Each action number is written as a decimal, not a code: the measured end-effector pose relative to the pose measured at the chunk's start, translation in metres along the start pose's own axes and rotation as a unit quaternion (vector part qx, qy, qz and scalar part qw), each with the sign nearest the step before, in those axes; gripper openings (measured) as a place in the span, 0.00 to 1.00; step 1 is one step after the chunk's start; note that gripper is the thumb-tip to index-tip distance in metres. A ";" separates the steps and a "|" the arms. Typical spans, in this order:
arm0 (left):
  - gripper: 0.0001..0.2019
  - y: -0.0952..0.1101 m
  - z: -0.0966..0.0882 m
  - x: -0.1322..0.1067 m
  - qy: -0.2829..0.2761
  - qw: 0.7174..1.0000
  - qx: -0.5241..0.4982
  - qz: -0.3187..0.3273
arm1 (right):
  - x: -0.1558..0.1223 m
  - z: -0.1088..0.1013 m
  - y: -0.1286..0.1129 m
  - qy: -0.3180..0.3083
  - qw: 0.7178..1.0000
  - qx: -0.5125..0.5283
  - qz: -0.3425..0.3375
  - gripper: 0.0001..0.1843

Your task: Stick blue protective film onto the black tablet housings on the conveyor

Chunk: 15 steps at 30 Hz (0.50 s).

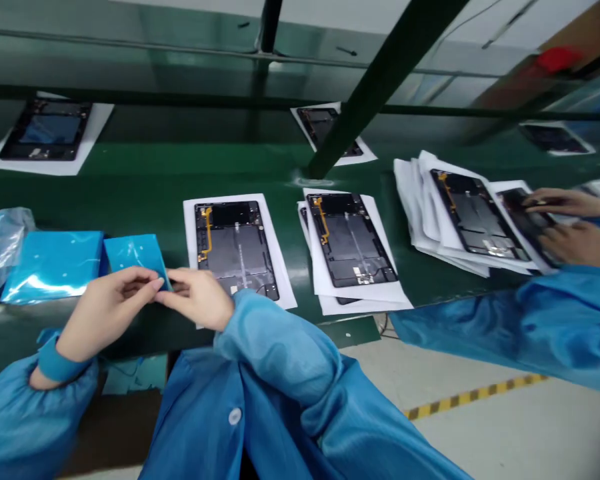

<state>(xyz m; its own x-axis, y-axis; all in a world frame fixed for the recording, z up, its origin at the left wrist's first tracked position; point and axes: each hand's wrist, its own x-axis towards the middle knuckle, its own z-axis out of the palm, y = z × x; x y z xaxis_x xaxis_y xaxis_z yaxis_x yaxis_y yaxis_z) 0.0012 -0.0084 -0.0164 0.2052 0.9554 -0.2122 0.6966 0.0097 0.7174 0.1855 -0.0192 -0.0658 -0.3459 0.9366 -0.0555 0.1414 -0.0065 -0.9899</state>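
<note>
A small shiny blue film sheet (136,252), perhaps the top of a thin stack, is on the green bench near its front edge. My left hand (107,308) pinches its near right corner between thumb and fingers. At that same corner my right hand (200,297) is closed, thumb against fingers, with the fingertips touching my left ones. Just right of my hands, an opened tablet (237,250) with an orange flex cable lies on a white sheet (280,290); my right wrist partly covers its lower left. A larger blue film stack (55,267) sits to the left.
A clear plastic bag (5,243) lies at the far left. More opened tablets (353,233) rest on white sheets to the right and along the back. A green post (365,87) rises from the bench. At right, a co-worker's hands (575,233) touch another tablet.
</note>
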 end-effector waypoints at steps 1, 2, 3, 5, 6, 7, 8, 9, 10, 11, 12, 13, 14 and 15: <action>0.17 0.001 0.001 -0.001 -0.005 1.000 -0.002 0.014 | 0.001 -0.003 0.004 -0.012 0.999 0.027 -0.012 0.11; 0.17 0.003 0.001 -0.003 -0.009 1.000 -0.002 0.027 | 0.002 -0.005 0.007 -0.026 0.997 0.064 -0.016 0.12; 0.17 0.006 0.000 -0.004 -0.011 0.999 0.002 0.041 | 0.003 -0.008 0.010 -0.036 0.994 0.105 -0.010 0.13; 0.16 0.009 -0.004 -0.004 -0.007 0.998 0.026 0.058 | 0.004 -0.015 0.012 -0.020 0.984 0.173 0.024 0.16; 0.15 0.009 -0.009 -0.003 0.004 0.997 0.040 0.061 | 0.003 -0.020 0.010 0.018 0.981 0.186 0.042 0.16; 0.14 0.007 -0.015 -0.002 0.027 0.996 0.052 0.060 | 0.000 -0.024 0.007 0.078 0.978 0.185 0.052 0.16; 0.12 0.005 -0.023 -0.001 0.059 0.995 0.060 0.056 | -0.006 -0.029 0.003 0.153 0.971 0.175 0.051 0.15; 0.11 0.001 -0.032 0.000 0.103 0.991 0.067 0.052 | -0.015 -0.032 -0.001 0.228 0.959 0.161 0.043 0.14; 0.10 -0.003 -0.042 0.001 0.154 0.984 0.072 0.051 | -0.028 -0.033 -0.006 0.278 0.949 0.145 0.035 0.13; 0.10 -0.008 -0.052 0.001 0.203 0.975 0.075 0.055 | -0.043 -0.030 -0.010 0.296 0.946 0.129 0.029 0.11; 0.11 -0.012 -0.062 0.001 0.241 0.965 0.076 0.062 | -0.060 -0.022 -0.011 0.272 0.955 0.112 0.030 0.08; 0.13 -0.015 -0.071 0.001 0.268 0.957 0.077 0.073 | -0.077 -0.008 -0.011 0.197 0.975 0.091 0.042 0.06; 0.16 -0.018 -0.078 0.001 0.283 0.952 0.079 0.087 | -0.091 0.011 -0.007 0.095 0.992 0.067 0.046 0.06; 0.19 -0.019 -0.083 0.000 0.287 0.949 0.080 0.100 | -0.102 0.035 -0.001 0.009 0.999 0.028 0.037 0.06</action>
<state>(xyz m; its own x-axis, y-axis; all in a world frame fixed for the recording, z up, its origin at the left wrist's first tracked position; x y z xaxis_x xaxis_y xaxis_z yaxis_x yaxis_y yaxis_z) -0.0693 0.0158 0.0245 -0.0313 0.9372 0.3474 0.7882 -0.1905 0.5851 0.1887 -0.1270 -0.0641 -0.3191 0.9391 -0.1271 0.1138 -0.0952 -0.9889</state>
